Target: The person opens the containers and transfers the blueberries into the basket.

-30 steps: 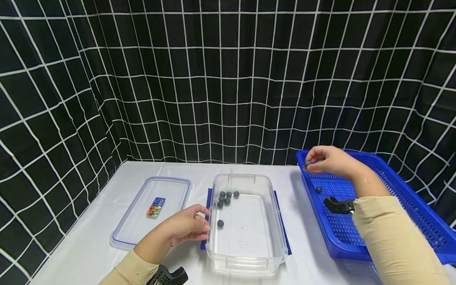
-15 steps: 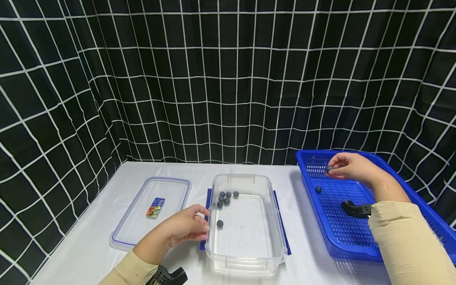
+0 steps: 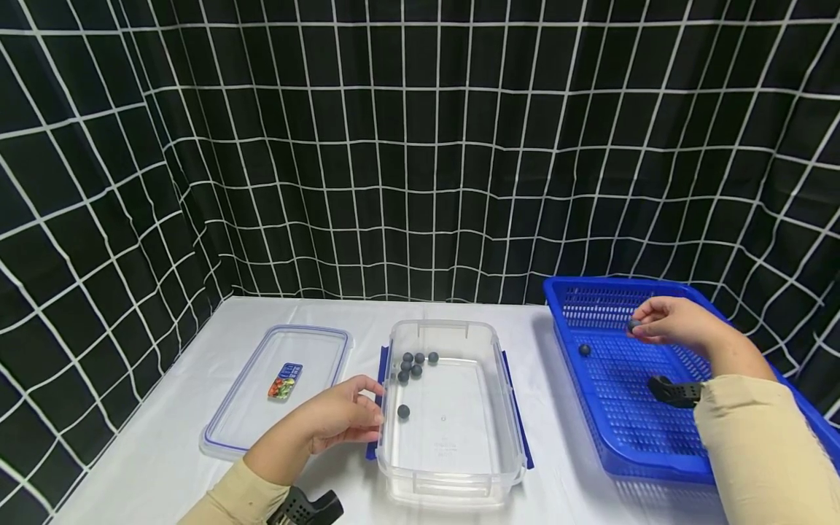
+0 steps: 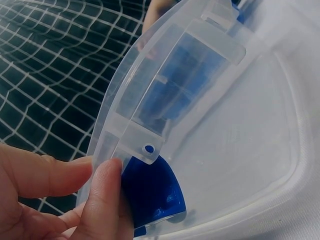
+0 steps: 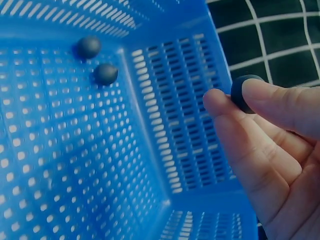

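My right hand (image 3: 679, 324) pinches a small dark ball (image 5: 243, 93) between thumb and fingertips, above the blue basket (image 3: 577, 408). Two more dark balls (image 5: 106, 74) lie on the basket floor in the right wrist view; in the head view only one loose ball (image 3: 585, 350) shows there. At the left side of the clear plastic container (image 3: 453, 477), my left hand (image 3: 344, 415) holds the edge by a blue latch (image 4: 152, 192). Inside the container, several dark balls (image 3: 416, 370) cluster near the far left, with another ball (image 3: 403, 412) closer to me.
Left of the container, a clear lid (image 3: 246, 430) with blue edging and a picture label (image 3: 285, 381) lies flat on the white-covered table (image 3: 164, 437). Black cloth with a white grid (image 3: 426, 160) hangs behind and at both sides.
Over the basket, my right hand has moved right and slightly nearer to me, from the left rim to above the interior, still pinching the ball. My left hand stays at the container.
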`<move>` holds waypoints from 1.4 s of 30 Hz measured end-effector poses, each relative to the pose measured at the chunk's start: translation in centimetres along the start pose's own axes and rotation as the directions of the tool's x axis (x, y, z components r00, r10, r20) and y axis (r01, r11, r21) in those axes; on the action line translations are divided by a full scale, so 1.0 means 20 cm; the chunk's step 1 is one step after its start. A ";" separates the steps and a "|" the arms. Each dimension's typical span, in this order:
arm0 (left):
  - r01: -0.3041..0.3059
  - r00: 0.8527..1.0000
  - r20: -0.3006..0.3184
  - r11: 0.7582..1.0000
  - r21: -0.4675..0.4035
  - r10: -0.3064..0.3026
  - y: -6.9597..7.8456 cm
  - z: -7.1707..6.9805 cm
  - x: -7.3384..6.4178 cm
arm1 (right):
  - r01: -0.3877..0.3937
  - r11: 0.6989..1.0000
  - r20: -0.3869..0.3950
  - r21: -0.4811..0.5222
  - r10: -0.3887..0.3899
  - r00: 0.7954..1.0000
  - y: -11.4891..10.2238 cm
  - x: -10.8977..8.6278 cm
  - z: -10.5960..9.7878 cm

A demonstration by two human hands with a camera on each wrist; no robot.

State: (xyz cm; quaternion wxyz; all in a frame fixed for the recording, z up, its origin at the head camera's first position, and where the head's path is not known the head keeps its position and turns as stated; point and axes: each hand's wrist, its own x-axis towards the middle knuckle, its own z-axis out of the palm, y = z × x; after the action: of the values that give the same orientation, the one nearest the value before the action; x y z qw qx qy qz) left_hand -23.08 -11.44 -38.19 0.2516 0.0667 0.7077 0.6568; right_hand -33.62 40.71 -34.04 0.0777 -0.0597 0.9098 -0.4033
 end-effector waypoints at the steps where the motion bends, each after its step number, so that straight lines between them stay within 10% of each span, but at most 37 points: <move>1: 0.000 1.000 0.002 1.000 0.000 0.000 0.00 0.00 0.00 | -0.007 1.000 0.007 0.016 0.007 1.000 0.01 0.00 0.00; 25: 0.003 1.000 0.008 1.000 0.018 -0.003 0.01 -0.01 0.01 | -0.038 0.986 0.097 0.165 0.022 0.995 0.13 0.01 -0.03; 42: 0.005 1.000 0.012 1.000 0.013 -0.006 -0.01 -0.01 0.01 | -0.036 0.990 0.014 0.134 0.034 0.999 0.13 -0.03 -0.03</move>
State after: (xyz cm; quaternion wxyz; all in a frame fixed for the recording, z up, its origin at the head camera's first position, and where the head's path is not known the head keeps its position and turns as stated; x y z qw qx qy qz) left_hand -23.30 -11.46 -38.38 0.2572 0.0703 0.7105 0.6512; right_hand -33.32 42.90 -35.56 0.0940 -0.0408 0.8810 -0.4618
